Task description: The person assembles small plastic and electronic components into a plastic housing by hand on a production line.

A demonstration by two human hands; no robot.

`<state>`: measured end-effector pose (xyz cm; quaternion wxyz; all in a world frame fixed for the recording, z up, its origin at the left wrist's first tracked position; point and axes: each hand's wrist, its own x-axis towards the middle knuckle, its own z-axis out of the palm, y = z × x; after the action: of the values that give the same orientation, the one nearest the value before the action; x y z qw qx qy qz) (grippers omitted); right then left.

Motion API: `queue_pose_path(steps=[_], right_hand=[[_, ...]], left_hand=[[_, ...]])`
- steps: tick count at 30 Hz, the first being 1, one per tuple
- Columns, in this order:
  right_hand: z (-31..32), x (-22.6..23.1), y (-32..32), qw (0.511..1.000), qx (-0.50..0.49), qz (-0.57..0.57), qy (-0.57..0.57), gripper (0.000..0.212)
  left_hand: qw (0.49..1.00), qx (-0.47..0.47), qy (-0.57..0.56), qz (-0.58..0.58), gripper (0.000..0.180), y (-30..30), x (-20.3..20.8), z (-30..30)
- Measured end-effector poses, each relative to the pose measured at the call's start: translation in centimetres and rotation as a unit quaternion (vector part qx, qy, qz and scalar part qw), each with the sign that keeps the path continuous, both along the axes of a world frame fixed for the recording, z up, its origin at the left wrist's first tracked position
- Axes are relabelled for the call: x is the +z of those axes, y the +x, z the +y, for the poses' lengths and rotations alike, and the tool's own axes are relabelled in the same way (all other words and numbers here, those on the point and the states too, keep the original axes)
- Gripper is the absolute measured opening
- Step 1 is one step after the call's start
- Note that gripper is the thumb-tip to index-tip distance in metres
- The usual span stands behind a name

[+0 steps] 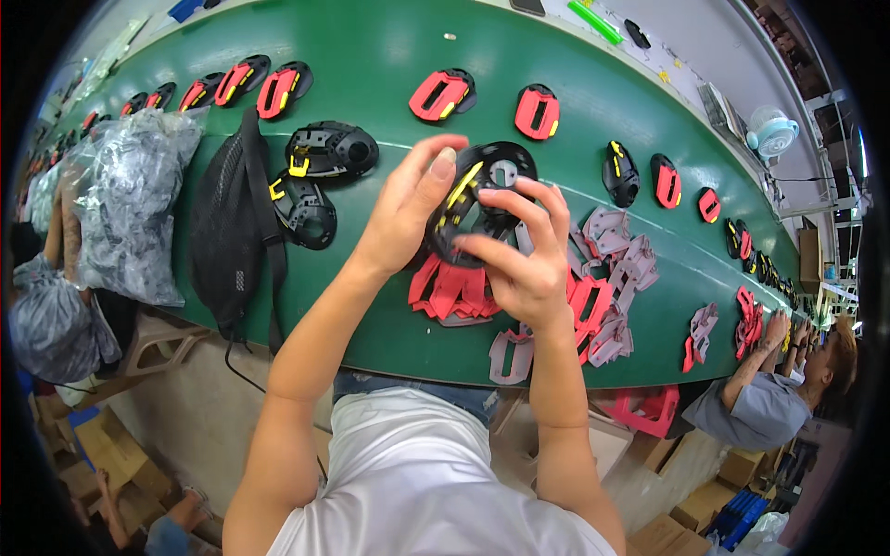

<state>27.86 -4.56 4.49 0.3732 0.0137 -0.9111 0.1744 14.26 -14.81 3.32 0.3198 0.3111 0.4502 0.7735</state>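
Observation:
Above the near part of the green table I hold a black oval plastic shell (503, 158) with yellow strips, tilted between both hands. My left hand (408, 206) grips its left side, the thumb along the edge. My right hand (530, 248) is closed around the right side, fingers curled over the front; the fingertips are slightly blurred. Just below the shell lies a pile of red plastic plates (448, 289). Beside my right wrist are more red plates (586, 301) and grey-pink slotted plates (633, 269). Two black shells with yellow clips (334, 148) rest left of my left hand.
A black bag (227, 232) with a strap and a clear plastic bag of dark parts (139, 199) occupy the left. Red-and-black assembled pieces (443, 94) line the far side of the green table (371, 56). A co-worker (756, 398) sits at the right; a small fan (774, 132) stands far right.

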Motion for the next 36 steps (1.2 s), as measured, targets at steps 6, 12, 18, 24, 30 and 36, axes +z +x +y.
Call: queue_pose_path(steps=[6,12,18,24,30,36], right_hand=[[-0.7,-0.6,-0.7,0.942,0.079,0.096,-0.312,0.045],[-1.0,-2.0,-0.9,0.735,0.119,-0.007,-0.667,0.038],[-1.6,-2.4,-1.1,0.747,0.115,0.012,-0.655,0.033],[-1.5,-2.9,-1.1,0.752,0.114,0.026,-0.649,0.032],[-1.5,-2.3,-0.6,0.771,0.102,0.015,-0.628,0.034],[-1.7,-2.4,-0.9,0.76,0.124,0.019,-0.637,0.031]], left_hand=[[0.996,0.001,-0.053,-0.07,0.034,0.7,0.6,-0.4],[0.994,0.06,-0.08,-0.032,0.033,0.9,0.6,-0.1],[0.982,0.083,-0.006,-0.17,0.032,1.3,0.7,0.1],[0.988,0.091,0.019,-0.12,0.029,1.9,-0.1,0.5],[0.99,0.09,0.004,-0.111,0.026,1.7,0.0,0.4],[0.967,0.04,0.041,-0.248,0.027,1.7,0.4,0.3]])
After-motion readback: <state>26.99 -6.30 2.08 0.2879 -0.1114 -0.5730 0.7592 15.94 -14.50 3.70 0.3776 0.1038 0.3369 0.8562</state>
